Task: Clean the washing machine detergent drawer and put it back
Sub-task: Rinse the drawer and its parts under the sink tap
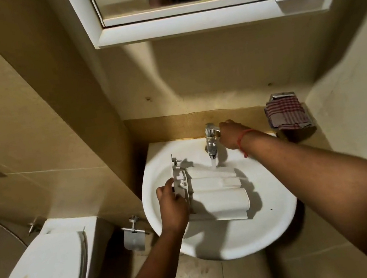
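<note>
Nearest me, 2 bare forearms are reaching out over the round white ceramic basin (pixel 265 229).

The left hand (pixel 173 209) is curling its fingers round the front panel end of the white moulded plastic detergent drawer (pixel 213 194), thumb on top. The drawer is lying inside the basin, underside up as far as I can tell, with its ribbed compartment backs showing.

Handling, my judgement: thin hollow plastic, so light and stiff, slippery once wet, with small clips near the panel that could snap if twisted. The panel end is giving the firmest hold; the smooth rounded backs look poor for gripping.

Further out, the right hand (pixel 229 134) is closing on the handle of the short chrome tap (pixel 212 141); its fingers are hidden behind the hand. A thin stream of water (pixel 213 163) is falling onto the far edge of the drawer.

Beyond, a red checked cloth (pixel 286 113) is sitting on a wall holder right of the tap. A white-framed mirror cabinet (pixel 182 21) is hanging above.

I am finding no brand, label or readable writing anywhere.
</note>
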